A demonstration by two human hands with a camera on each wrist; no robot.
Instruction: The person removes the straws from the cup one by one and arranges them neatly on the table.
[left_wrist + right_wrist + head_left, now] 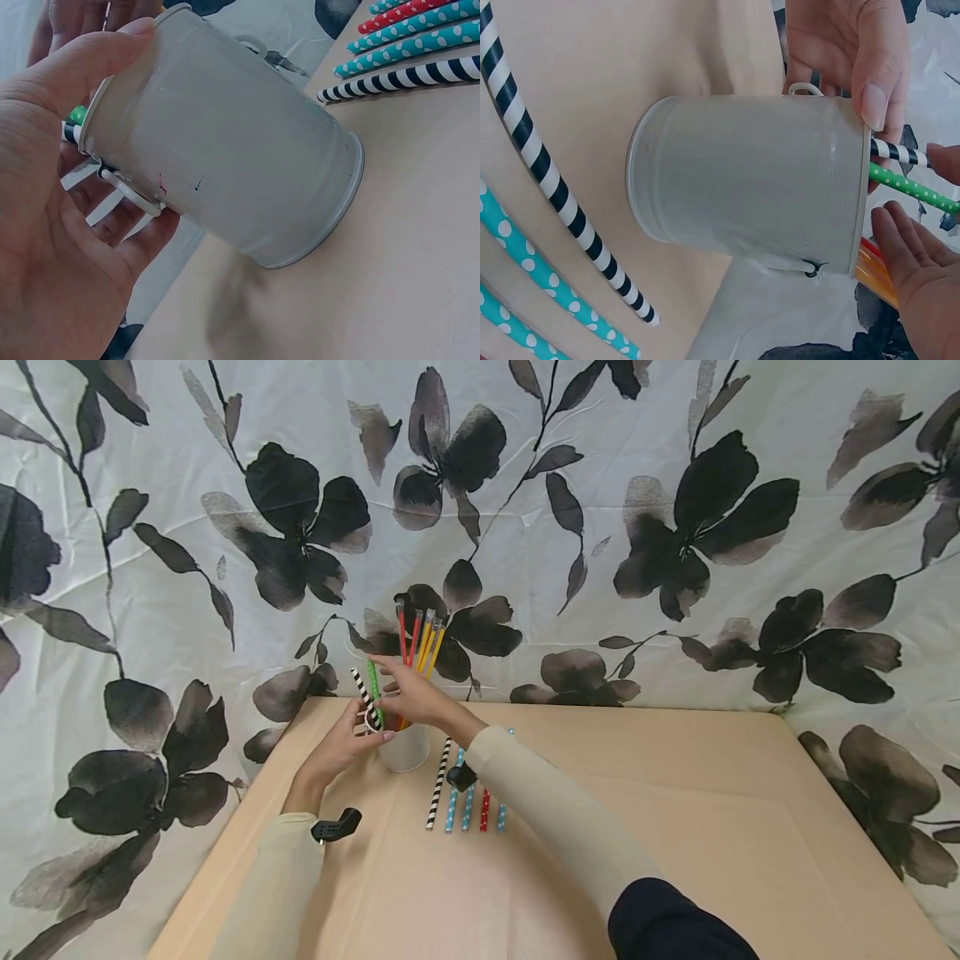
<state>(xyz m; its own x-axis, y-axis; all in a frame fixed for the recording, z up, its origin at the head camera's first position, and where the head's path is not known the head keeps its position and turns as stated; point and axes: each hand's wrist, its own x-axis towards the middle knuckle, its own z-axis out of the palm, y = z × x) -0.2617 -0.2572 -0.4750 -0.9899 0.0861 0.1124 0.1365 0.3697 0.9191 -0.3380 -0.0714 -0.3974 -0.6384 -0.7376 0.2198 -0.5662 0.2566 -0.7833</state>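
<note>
My left hand (339, 756) grips a white metal bucket (225, 135) near its rim, thumb along the side and fingers around a small handle (129, 191). Out of the bucket stand a black-and-white striped paper straw (365, 697), a green dotted straw (374, 689), and several red and yellow sticks (427, 639) with pale tips. My right hand (414, 692) reaches over the rim, its straight fingers beside the green straw and the striped one. Its thumb cannot be made out. Whether the bucket touches the table is unclear.
On the brown table (637, 793) lie a striped straw (435, 797), a red starred straw (484, 810) and several blue dotted straws, such as one blue straw (452, 810), partly under my right forearm. Floral cloth (570, 568) hangs behind the table.
</note>
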